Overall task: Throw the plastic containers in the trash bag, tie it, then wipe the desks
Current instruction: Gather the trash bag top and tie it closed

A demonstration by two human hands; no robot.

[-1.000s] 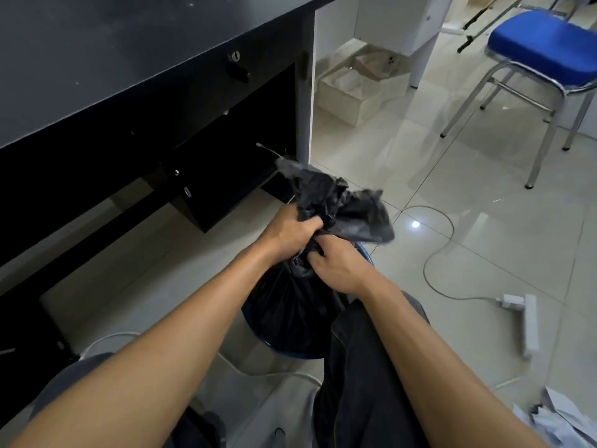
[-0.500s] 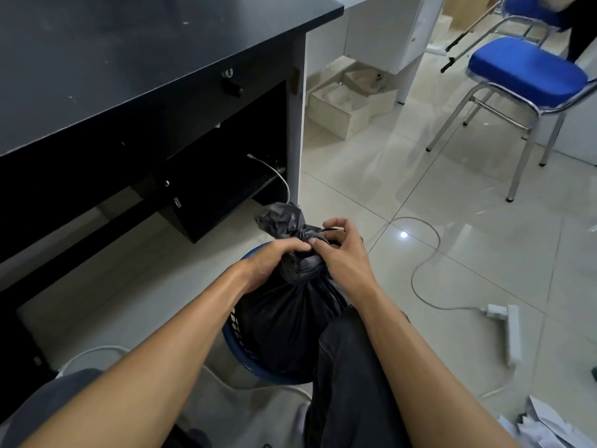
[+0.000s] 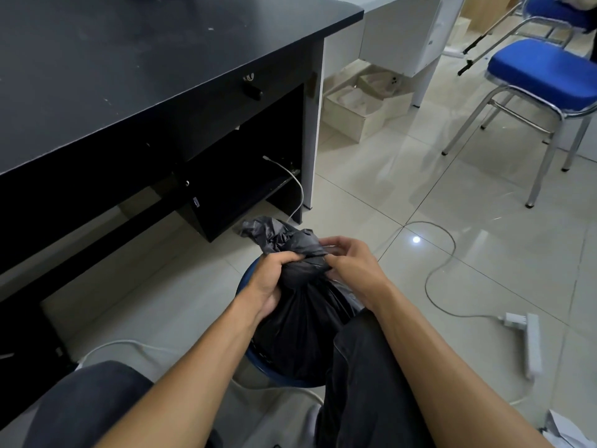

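Note:
A black trash bag [image 3: 300, 321] stands in a blue bin [image 3: 274, 371] on the floor between my knees. Its top is gathered into a twisted neck, with loose plastic bunched above. My left hand [image 3: 274, 279] grips the neck from the left. My right hand [image 3: 349, 263] pinches the bag's gathered plastic from the right, fingers curled over it. No plastic containers can be seen; the bag's contents are hidden. The black desk [image 3: 129, 76] fills the upper left.
A white cable [image 3: 442, 270] runs across the tiled floor to a power strip [image 3: 531, 344] at the right. A blue chair [image 3: 542, 76] stands at the upper right. Cardboard boxes [image 3: 355, 108] sit under a white desk [image 3: 403, 33]. Crumpled paper [image 3: 568, 434] lies at the lower right.
The bunched top of the bag has been pulled down from a tall loose flap into a tight neck. Both hands have kept hold of it while the view tilted up toward the desk.

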